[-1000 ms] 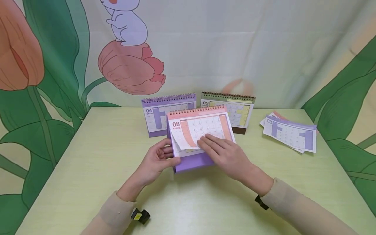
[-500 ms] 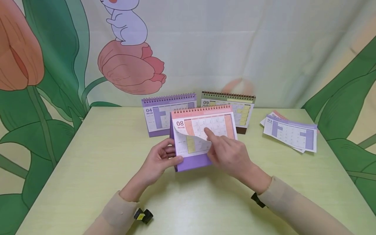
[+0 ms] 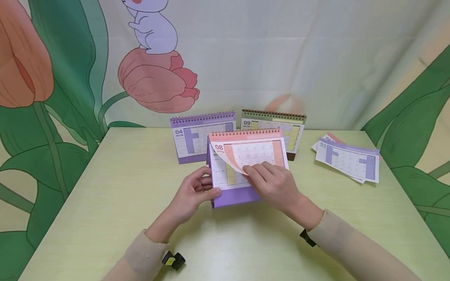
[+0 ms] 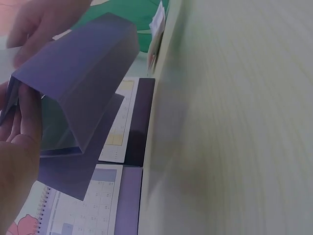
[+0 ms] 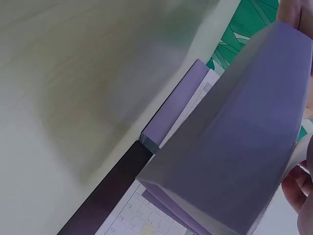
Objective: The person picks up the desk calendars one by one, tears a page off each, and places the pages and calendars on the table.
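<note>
A purple-based desk calendar (image 3: 234,198) is held up off the table, its top page (image 3: 258,147) pink-headed and marked 08. My left hand (image 3: 191,195) grips the calendar's lower left side, thumb on the front. In the left wrist view, the left hand's fingers (image 4: 30,112) reach inside the folded purple base (image 4: 73,68). My right hand (image 3: 274,185) pinches the lower edge of the 08 page between thumb and fingers. The page's left corner curls up, baring a yellow-columned page (image 3: 231,175) beneath. In the right wrist view, the right hand (image 5: 298,188) is partly cut off.
Behind stand a purple calendar (image 3: 191,142) showing 04 and a green-headed calendar (image 3: 295,134) showing 09, partly covered. Loose calendar sheets (image 3: 348,160) lie overlapping at the table's right. A printed curtain (image 3: 239,58) hangs along the back edge of the table (image 3: 116,187).
The held calendar and both hands have shifted slightly right. My right hand went from flat fingers on the page, through a pointing finger, to pinching its lower edge.
</note>
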`<action>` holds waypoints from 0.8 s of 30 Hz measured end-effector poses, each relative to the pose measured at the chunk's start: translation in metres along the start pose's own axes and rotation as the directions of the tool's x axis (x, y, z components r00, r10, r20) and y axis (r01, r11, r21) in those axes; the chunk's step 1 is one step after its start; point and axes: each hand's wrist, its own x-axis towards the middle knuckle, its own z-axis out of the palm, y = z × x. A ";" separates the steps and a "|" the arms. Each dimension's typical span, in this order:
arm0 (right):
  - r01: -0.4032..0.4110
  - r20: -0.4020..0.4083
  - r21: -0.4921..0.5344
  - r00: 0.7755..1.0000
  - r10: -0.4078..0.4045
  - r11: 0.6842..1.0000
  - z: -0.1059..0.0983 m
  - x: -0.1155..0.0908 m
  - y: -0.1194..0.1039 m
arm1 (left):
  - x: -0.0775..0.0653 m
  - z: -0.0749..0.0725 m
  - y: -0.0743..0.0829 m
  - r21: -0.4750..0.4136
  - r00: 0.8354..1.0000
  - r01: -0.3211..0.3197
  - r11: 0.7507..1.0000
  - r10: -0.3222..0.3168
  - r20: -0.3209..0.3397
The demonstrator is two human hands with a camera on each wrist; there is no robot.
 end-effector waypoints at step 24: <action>-0.163 -0.032 0.169 0.985 0.170 0.972 -0.001 0.004 -0.016 | 0.005 -0.002 -0.001 -0.006 0.991 0.044 0.999 -0.044 -0.127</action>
